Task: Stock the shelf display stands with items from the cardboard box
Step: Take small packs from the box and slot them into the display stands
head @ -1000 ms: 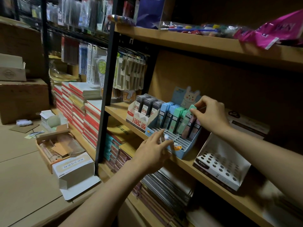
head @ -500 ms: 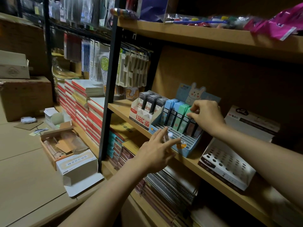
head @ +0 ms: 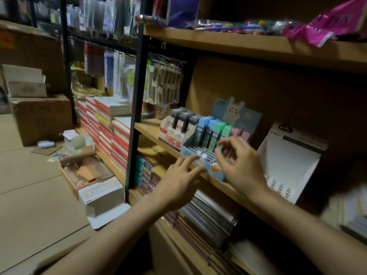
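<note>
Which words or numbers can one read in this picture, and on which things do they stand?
"100" and "HB 0.7": red and white display box of dark refill cases.
White display stand: header logo too blurred.
White carton on the floor: label too small.
Pink packet: lettering blurred.

Bare forearms and hands, no sleeves

My right hand is smeared with motion blur and covers part of the blue display stand, so its slots there are hidden. The print on the lead cases is too tiny to read. The white stand goes fuzzy at the bottom.
</note>
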A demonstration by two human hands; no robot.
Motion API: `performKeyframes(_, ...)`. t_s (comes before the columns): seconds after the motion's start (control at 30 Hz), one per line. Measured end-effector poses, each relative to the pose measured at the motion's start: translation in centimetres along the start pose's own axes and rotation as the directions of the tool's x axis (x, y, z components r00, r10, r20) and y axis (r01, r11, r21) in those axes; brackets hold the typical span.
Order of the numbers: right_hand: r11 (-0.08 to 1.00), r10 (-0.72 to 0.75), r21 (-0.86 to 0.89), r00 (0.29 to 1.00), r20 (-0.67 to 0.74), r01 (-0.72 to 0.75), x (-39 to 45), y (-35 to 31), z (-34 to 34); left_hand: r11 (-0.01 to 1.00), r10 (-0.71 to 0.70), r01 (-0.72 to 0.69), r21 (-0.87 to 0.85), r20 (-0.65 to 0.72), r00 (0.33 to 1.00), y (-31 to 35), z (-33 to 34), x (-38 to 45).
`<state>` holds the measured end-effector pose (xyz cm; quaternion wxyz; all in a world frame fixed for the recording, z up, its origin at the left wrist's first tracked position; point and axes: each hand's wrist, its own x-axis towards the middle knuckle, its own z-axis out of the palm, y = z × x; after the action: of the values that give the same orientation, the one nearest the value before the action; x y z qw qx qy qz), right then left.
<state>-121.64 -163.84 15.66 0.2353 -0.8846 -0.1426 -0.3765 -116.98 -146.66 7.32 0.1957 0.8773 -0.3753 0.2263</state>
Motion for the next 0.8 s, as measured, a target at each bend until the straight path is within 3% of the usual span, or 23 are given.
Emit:
performKeyframes(0.07,0.994,-0.013,0.107,0.992,0.125,-0.001,-3.8,-0.3,0.7,0.999,0.038,-0.038,-0.015,0.036,0.999,-0.3,-0.1,-2.5)
performKeyframes(0.13,0.991,0.0,0.125,0.947,0.32,-0.042,-7.9,0.3,2.0,0.998,0.049,-0.043,-0.041,0.167,0.985,-0.4,0.4,-6.0)
performKeyframes(0.2,0.994,0.051,0.056,0.839,0.541,-0.096,-11.6,1.3,3.8,1.0,0.017,-0.024,0.015,0.337,0.941,-0.3,1.3,-10.2)
performKeyframes(0.3,0.989,0.149,-0.109,0.625,0.766,-0.103,-16.8,2.3,6.7,0.996,-0.086,0.051,0.076,0.599,0.796,0.9,3.2,-18.0)
performKeyframes(0.33,0.986,0.167,-0.127,0.588,0.791,-0.108,-18.2,2.5,7.7,0.993,-0.115,0.083,0.08,0.665,0.738,1.5,3.9,-20.3)
performKeyframes(0.43,0.98,0.187,-0.114,0.575,0.797,-0.161,-21.2,3.4,10.4,0.972,-0.202,0.216,0.093,0.8,0.564,3.4,5.9,-25.7)
performKeyframes(0.5,0.97,0.191,-0.074,0.538,0.821,-0.231,-22.0,4.1,12.2,0.943,-0.258,0.315,0.105,0.83,0.494,4.6,7.4,-28.0)
performKeyframes(0.57,0.967,0.168,-0.044,0.501,0.849,-0.25,-23.0,4.5,13.8,0.893,-0.313,0.438,0.098,0.836,0.451,5.5,9.3,-29.2)
performKeyframes(0.67,0.962,0.172,-0.032,0.509,0.844,-0.273,-24.9,4.9,15.4,0.789,-0.374,0.613,0.046,0.827,0.42,6.5,13.1,-29.9)
performKeyframes(0.73,0.954,0.188,-0.021,0.541,0.82,-0.299,-25.5,5.2,15.8,0.803,-0.354,0.595,0.04,0.834,0.423,7.0,16.0,-30.0)
performKeyframes(0.8,0.951,0.187,-0.005,0.563,0.805,-0.308,-25.6,5.6,16.1,0.884,-0.279,0.466,0.047,0.852,0.443,7.4,18.9,-30.3)
